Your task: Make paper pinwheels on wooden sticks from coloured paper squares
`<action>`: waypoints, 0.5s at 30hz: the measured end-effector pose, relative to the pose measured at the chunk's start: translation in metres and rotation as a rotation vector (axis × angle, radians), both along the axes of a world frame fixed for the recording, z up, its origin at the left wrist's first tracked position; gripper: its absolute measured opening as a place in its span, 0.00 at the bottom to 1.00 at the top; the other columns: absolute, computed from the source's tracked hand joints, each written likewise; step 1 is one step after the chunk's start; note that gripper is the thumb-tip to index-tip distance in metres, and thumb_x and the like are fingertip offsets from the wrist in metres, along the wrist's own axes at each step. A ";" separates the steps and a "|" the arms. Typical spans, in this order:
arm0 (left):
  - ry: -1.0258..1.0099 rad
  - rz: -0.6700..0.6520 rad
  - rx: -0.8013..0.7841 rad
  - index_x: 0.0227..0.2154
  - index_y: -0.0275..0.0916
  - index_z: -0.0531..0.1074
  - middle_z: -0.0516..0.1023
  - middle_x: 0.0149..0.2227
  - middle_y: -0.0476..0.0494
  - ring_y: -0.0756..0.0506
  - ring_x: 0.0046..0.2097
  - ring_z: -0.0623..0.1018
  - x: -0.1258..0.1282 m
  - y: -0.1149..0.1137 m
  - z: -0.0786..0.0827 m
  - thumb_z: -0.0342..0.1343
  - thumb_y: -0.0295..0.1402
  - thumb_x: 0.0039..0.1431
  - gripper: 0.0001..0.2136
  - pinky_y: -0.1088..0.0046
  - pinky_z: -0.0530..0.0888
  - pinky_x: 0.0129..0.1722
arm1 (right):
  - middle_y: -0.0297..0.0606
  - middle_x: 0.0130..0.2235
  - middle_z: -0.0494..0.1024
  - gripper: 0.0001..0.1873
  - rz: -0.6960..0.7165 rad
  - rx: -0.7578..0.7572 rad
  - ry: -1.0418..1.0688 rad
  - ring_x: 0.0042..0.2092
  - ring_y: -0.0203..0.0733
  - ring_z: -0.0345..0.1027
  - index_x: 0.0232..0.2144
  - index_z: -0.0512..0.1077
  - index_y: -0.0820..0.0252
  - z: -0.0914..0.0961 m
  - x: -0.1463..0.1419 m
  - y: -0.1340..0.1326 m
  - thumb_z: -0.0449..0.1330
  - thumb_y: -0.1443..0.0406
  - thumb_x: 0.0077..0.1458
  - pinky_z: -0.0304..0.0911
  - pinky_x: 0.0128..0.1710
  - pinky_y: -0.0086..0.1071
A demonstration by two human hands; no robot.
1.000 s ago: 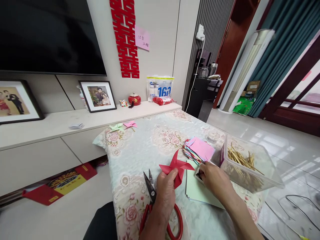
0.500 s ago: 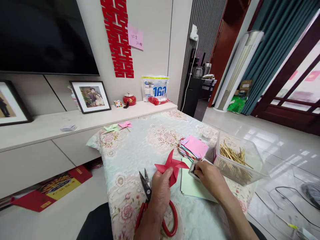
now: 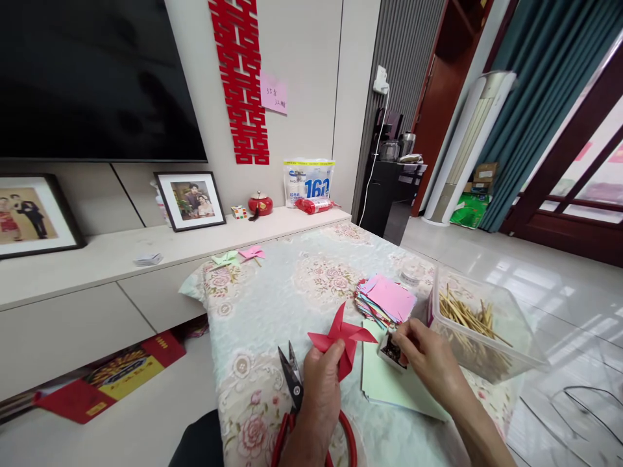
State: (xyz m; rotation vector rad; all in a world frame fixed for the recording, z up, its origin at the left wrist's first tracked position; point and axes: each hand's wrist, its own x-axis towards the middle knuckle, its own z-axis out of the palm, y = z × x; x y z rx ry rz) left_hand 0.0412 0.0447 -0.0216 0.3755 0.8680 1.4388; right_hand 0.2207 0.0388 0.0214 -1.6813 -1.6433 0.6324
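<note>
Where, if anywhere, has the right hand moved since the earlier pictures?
Yes: the right hand has shifted slightly rightward relative to the small white open box, uncovering more of it.

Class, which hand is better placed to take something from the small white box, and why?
Probably the right hand: it is at the small white box, while the left hand grips the red paper pinwheel.
</note>
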 end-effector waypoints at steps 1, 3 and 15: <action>0.010 0.002 0.017 0.24 0.34 0.77 0.79 0.23 0.46 0.48 0.26 0.75 0.000 0.000 -0.001 0.71 0.35 0.37 0.12 0.73 0.72 0.31 | 0.31 0.21 0.72 0.15 0.035 -0.014 0.075 0.25 0.39 0.65 0.26 0.65 0.56 0.003 -0.003 -0.001 0.53 0.55 0.61 0.55 0.29 0.31; 0.050 -0.003 0.034 0.22 0.35 0.76 0.78 0.22 0.46 0.46 0.26 0.75 -0.001 0.000 -0.003 0.70 0.37 0.39 0.12 0.72 0.71 0.29 | 0.31 0.21 0.71 0.16 0.135 -0.053 0.215 0.25 0.38 0.64 0.26 0.67 0.57 0.008 -0.009 -0.004 0.56 0.53 0.59 0.55 0.27 0.30; 0.216 0.066 0.058 0.19 0.37 0.72 0.70 0.18 0.52 0.50 0.23 0.68 -0.001 0.002 -0.016 0.68 0.39 0.42 0.13 0.74 0.67 0.27 | 0.33 0.23 0.75 0.16 0.369 -0.166 0.633 0.26 0.36 0.65 0.31 0.75 0.61 0.008 -0.040 -0.011 0.63 0.53 0.56 0.59 0.29 0.29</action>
